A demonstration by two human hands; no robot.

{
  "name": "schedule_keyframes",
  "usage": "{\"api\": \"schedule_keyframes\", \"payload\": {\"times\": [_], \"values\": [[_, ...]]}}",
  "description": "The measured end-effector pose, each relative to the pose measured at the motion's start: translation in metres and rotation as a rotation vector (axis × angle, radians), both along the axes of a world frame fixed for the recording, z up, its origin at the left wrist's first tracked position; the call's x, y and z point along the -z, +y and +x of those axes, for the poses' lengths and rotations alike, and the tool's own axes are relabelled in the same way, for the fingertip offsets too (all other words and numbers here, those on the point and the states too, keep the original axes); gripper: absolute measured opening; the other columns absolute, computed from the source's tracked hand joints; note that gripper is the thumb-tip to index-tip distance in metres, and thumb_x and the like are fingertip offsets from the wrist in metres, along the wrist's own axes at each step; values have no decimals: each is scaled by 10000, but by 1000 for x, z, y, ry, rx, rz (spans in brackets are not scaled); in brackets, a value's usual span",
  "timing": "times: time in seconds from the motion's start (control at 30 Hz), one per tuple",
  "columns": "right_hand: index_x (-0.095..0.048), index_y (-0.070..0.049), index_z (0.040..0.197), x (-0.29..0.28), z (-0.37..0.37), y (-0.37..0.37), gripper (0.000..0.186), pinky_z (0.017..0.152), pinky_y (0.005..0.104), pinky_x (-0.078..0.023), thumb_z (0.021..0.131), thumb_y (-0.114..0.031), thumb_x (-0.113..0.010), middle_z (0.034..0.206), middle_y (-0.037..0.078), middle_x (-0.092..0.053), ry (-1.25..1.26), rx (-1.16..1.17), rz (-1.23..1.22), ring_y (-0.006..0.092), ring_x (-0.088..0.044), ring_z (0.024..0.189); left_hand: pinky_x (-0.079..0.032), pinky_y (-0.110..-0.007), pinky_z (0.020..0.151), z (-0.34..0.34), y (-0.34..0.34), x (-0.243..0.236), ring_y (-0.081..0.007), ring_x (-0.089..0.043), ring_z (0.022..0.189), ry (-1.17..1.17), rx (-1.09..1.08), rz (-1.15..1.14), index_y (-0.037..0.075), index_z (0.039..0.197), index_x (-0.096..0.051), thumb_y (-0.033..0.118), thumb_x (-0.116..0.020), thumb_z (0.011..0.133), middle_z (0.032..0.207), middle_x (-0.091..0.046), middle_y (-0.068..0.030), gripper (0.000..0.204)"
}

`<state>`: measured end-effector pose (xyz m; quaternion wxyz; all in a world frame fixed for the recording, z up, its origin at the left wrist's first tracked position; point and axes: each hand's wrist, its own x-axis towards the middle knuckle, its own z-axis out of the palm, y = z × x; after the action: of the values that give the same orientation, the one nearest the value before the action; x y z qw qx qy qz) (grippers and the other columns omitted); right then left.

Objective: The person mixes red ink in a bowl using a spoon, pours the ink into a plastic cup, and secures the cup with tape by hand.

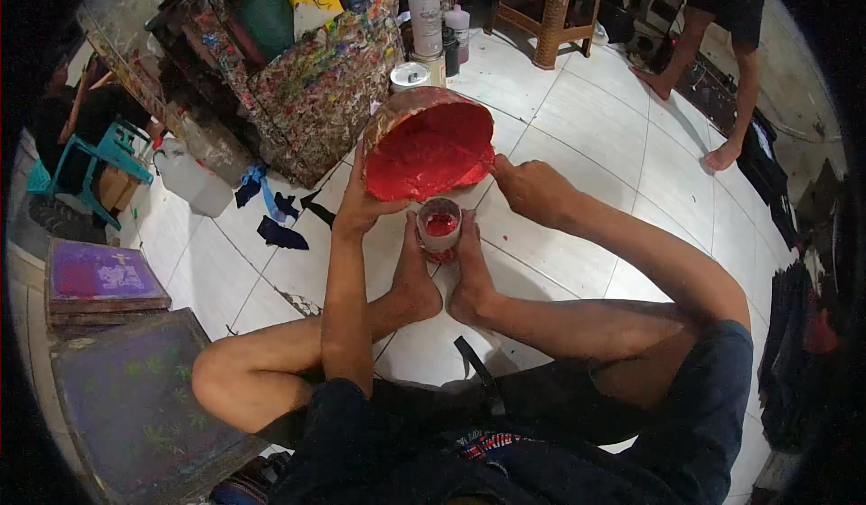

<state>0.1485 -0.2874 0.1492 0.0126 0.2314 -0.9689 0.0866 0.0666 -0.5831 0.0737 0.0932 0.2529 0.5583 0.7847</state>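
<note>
My left hand (365, 203) grips the left side of a tilted bowl (379, 112) coated inside with thick red paint (428, 148). My right hand (523, 185) is closed at the bowl's right rim; whether it holds the rim or a small tool there, I cannot make out. Just below the bowl's lower lip, a cloudy cup (440, 239) with red paint inside stands between my bare feet (469, 279), which touch or nearly touch its sides. Red smears show beneath the cup.
Paint-crusted boards (307, 99), bottles (424, 18), a lidded can (409, 76) and a wicker stool (550, 13) stand ahead. A jug (198, 185), teal stool (99, 157), dark scraps (280, 232) and stacked screens (126, 388) lie left. Another person (695, 36) is at upper right.
</note>
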Motion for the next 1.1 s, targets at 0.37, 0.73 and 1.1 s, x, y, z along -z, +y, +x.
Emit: {"api": "schedule_keyframes", "payload": {"times": [0.37, 0.73, 1.1], "values": [[-378, 7, 1200, 15, 9, 17, 298, 551, 461, -534, 983, -190, -434, 650, 143, -647, -143, -216, 246, 361, -678, 638, -390, -380, 1101, -7, 4, 9, -233, -422, 1333, 29, -27, -74, 110, 1545, -155, -63, -890, 514, 1467, -405, -84, 1278], [-404, 8, 1137, 7, 13, 11, 257, 535, 484, -520, 949, -156, -466, 622, 183, -626, -105, -93, 135, 388, -663, 615, -415, -389, 1085, -5, 6, 0, -239, -453, 1310, 8, 21, -46, 110, 1539, -158, -65, -889, 515, 1442, -432, -95, 1271], [-474, 7, 1080, -9, 20, 25, 231, 523, 458, -532, 945, -179, -500, 628, 167, -643, 120, 0, 165, 351, -670, 594, -428, -379, 1071, -1, 1, 2, -243, -434, 1329, 46, 24, -25, 113, 1549, -131, -106, -862, 532, 1466, -405, -100, 1272]]}}
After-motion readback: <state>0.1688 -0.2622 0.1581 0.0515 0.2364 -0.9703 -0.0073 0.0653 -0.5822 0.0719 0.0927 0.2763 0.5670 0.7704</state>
